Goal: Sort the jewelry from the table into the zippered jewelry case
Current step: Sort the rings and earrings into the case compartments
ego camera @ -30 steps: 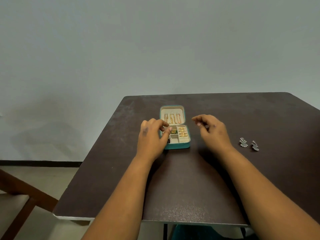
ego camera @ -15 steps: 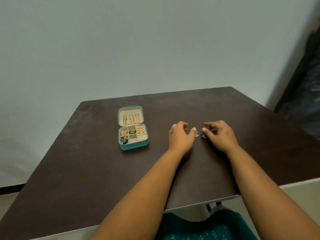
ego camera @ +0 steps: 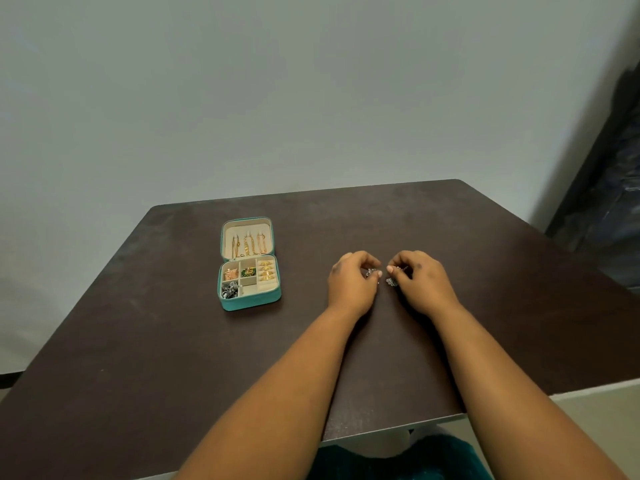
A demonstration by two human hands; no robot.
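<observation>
- Silver glints at the middle of the tabletop: one small silver earring sits pinched in the curled fingertips of the left hand, and a second silver earring hangs just under the thumb of the right hand.
- Both hands hover knuckles-up, thumbs facing each other and nearly meeting, fingers curled inward, forearms running back toward the near edge of the tabletop.
- The right hand's fingers are clamped on its earring at the top; the exact pinch point is tucked behind the thumb and hard to make out.
- Neither earring's shape is clear; they are tiny and partly covered by fingers.
- Over toward the left edge of the dark brown table, well apart from the hands, the teal zippered jewelry case lies open, lid leaning back toward the far edge.
- Gold chains line the cream lid; gold rings fill the right slot; a green-and-gold piece and a rose-gold piece sit in the upper compartments; dark silver pieces crowd the near-left compartment.
- No brand, label or writing can be read anywhere on the case.
- A dark teal garment peeks in below the near edge, cut off by the frame; a dark object at far right is too murky to identify.
</observation>
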